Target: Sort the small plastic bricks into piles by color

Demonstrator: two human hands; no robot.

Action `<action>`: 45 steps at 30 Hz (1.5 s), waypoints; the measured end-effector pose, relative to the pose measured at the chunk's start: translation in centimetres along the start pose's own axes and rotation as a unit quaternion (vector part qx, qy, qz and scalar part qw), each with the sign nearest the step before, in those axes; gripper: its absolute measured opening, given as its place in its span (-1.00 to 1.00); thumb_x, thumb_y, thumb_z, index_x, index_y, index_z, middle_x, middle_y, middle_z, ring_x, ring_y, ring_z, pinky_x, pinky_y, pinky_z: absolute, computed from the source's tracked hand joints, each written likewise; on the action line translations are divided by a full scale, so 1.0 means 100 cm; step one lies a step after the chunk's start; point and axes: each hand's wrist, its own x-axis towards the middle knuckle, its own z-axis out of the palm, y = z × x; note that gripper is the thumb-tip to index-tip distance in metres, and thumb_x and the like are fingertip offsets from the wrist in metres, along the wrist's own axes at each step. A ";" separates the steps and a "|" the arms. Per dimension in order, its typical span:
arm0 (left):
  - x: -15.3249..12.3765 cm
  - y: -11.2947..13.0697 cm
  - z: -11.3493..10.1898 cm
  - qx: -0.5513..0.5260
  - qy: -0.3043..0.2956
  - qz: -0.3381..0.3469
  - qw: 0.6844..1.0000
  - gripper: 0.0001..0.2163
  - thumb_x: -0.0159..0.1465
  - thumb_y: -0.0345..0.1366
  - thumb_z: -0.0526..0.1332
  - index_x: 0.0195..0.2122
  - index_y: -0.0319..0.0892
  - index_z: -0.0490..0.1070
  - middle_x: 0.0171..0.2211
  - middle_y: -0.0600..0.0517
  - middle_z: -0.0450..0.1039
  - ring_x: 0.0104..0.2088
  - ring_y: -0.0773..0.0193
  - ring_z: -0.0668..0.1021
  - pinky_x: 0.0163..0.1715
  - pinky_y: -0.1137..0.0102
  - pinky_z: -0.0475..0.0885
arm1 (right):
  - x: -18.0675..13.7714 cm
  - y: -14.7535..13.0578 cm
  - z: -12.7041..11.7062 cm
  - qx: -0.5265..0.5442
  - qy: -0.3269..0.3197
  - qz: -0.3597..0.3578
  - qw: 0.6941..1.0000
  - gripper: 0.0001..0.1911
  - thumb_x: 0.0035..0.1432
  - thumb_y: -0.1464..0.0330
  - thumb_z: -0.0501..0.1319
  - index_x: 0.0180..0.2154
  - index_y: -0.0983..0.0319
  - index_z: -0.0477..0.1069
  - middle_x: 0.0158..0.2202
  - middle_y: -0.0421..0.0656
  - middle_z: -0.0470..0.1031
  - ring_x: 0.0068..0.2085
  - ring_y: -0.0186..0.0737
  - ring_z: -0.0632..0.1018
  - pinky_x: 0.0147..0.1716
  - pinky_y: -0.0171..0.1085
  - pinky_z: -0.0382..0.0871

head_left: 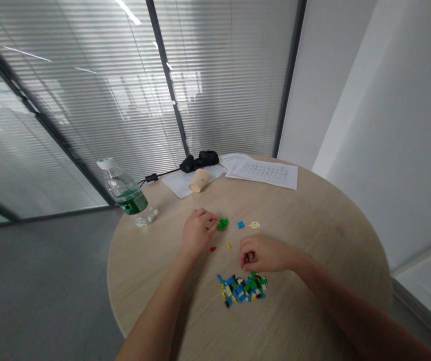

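Plastic building bricks [241,290] lie heaped at six o'clock, the left hand [196,233] pinching a green brick cluster [222,224] at twelve, the right hand [264,254] curled above the heap, its hold unclear

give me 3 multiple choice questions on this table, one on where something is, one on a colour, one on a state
1. Where is the beige cup?
A. On a white sheet of paper on the round wooden table
B. On the grey floor
C. On the printed sheets

2. What colour is the small brick between the green brick cluster and the pale yellow bricks?
A. Red
B. Blue
C. Black

3. What state is the water bottle in?
A. Crushed flat
B. Standing uncapped
C. Standing with its white cap on

1: A, the cup lies on its side on the sheet.
2: B, the brick shows blue.
3: C, the white cap sits on the bottle's neck.
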 end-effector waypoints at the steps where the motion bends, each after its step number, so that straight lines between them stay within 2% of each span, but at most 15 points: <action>1: 0.000 0.000 0.000 -0.003 -0.002 0.006 1.000 -0.90 0.19 -0.37 0.19 -0.36 -0.16 0.51 -0.35 0.00 0.43 -0.26 0.21 0.41 -0.22 0.33 0.31 | 0.000 0.000 -0.001 0.013 0.009 0.006 1.000 -0.89 -0.08 0.51 0.24 -0.44 0.26 0.53 -0.43 -0.17 0.49 -0.45 -0.34 0.44 -0.45 -0.40 0.29; 6: -0.001 0.007 -0.001 -0.020 -0.014 0.045 0.999 -0.90 0.21 -0.36 0.18 -0.36 -0.16 0.50 -0.35 0.00 0.43 -0.25 0.21 0.40 -0.24 0.35 0.32 | 0.000 -0.002 -0.007 0.084 0.070 0.062 0.992 -0.91 -0.05 0.48 0.23 -0.44 0.25 0.52 -0.49 -0.19 0.51 -0.49 -0.34 0.45 -0.50 -0.40 0.28; 12: -0.002 0.010 0.000 -0.037 -0.046 0.078 0.995 -0.91 0.20 -0.36 0.19 -0.36 -0.16 0.50 -0.34 -0.02 0.43 -0.26 0.21 0.40 -0.25 0.35 0.32 | 0.000 0.002 -0.006 0.105 0.055 0.064 0.991 -0.95 -0.09 0.47 0.26 -0.47 0.26 0.49 -0.52 -0.21 0.48 -0.50 -0.36 0.44 -0.51 -0.40 0.27; 14: -0.002 0.011 0.000 -0.052 -0.056 0.086 0.993 -0.91 0.19 -0.37 0.19 -0.36 -0.17 0.49 -0.35 -0.02 0.43 -0.25 0.21 0.41 -0.24 0.35 0.33 | 0.001 0.003 -0.005 0.114 0.065 0.072 0.989 -0.91 -0.10 0.51 0.25 -0.45 0.25 0.46 -0.52 -0.23 0.46 -0.50 -0.37 0.43 -0.51 -0.41 0.27; 21: -0.006 0.029 -0.006 -0.142 -0.163 0.153 0.964 -0.92 0.09 -0.45 0.21 -0.45 -0.15 0.45 -0.41 0.04 0.44 -0.28 0.25 0.44 -0.22 0.36 0.33 | 0.002 0.001 -0.011 0.165 0.110 0.070 0.978 -0.86 -0.10 0.53 0.25 -0.44 0.23 0.34 -0.47 -0.26 0.42 -0.45 -0.38 0.42 -0.43 -0.39 0.31; 25: -0.010 0.039 -0.007 -0.160 -0.187 0.179 0.952 -0.93 0.08 -0.46 0.21 -0.46 -0.15 0.42 -0.41 0.06 0.44 -0.31 0.29 0.45 -0.27 0.40 0.33 | 0.003 0.003 -0.011 0.256 0.112 0.069 0.958 -0.79 -0.11 0.43 0.32 -0.40 0.24 0.31 -0.45 -0.25 0.42 -0.43 -0.36 0.44 -0.40 -0.35 0.33; 31: -0.010 0.044 -0.009 -0.147 -0.163 0.186 0.958 -0.97 0.15 -0.39 0.21 -0.40 -0.15 0.42 -0.40 0.05 0.44 -0.31 0.29 0.45 -0.28 0.41 0.33 | 0.005 0.007 -0.012 0.359 0.112 0.071 0.924 -0.62 -0.21 0.28 0.42 -0.37 0.24 0.30 -0.44 -0.26 0.42 -0.41 -0.35 0.45 -0.34 -0.30 0.34; 36: -0.008 0.043 -0.006 -0.158 -0.126 0.196 0.959 -0.94 0.21 -0.37 0.19 -0.40 -0.15 0.44 -0.42 0.05 0.47 -0.32 0.29 0.45 -0.27 0.40 0.32 | 0.008 0.013 -0.011 0.387 0.138 0.081 0.908 -0.59 -0.24 0.29 0.43 -0.33 0.25 0.33 -0.42 -0.24 0.44 -0.38 -0.34 0.47 -0.31 -0.30 0.34; 39: -0.007 0.039 -0.003 -0.162 -0.086 0.195 0.963 -0.94 0.21 -0.37 0.20 -0.40 -0.15 0.45 -0.41 0.05 0.48 -0.30 0.29 0.45 -0.23 0.39 0.32 | 0.009 0.016 -0.011 0.383 0.154 0.103 0.905 -0.62 -0.17 0.28 0.38 -0.28 0.25 0.34 -0.42 -0.23 0.45 -0.40 -0.35 0.46 -0.36 -0.32 0.33; 41: -0.005 0.031 -0.002 -0.144 -0.042 0.168 0.974 -0.96 0.19 -0.36 0.22 -0.38 -0.15 0.47 -0.39 0.03 0.47 -0.27 0.27 0.44 -0.22 0.36 0.32 | 0.008 0.018 -0.012 0.353 0.175 0.121 0.911 -0.68 -0.09 0.30 0.33 -0.26 0.25 0.35 -0.43 -0.22 0.45 -0.42 -0.35 0.45 -0.40 -0.33 0.31; 45: 0.000 0.006 0.004 -0.057 0.041 0.053 0.996 -0.93 0.18 -0.33 0.23 -0.37 -0.17 0.50 -0.37 0.00 0.45 -0.26 0.22 0.42 -0.22 0.33 0.33 | 0.005 0.019 -0.013 0.212 0.224 0.142 0.941 -0.82 0.00 0.38 0.23 -0.27 0.26 0.40 -0.41 -0.18 0.47 -0.40 -0.32 0.46 -0.38 -0.33 0.32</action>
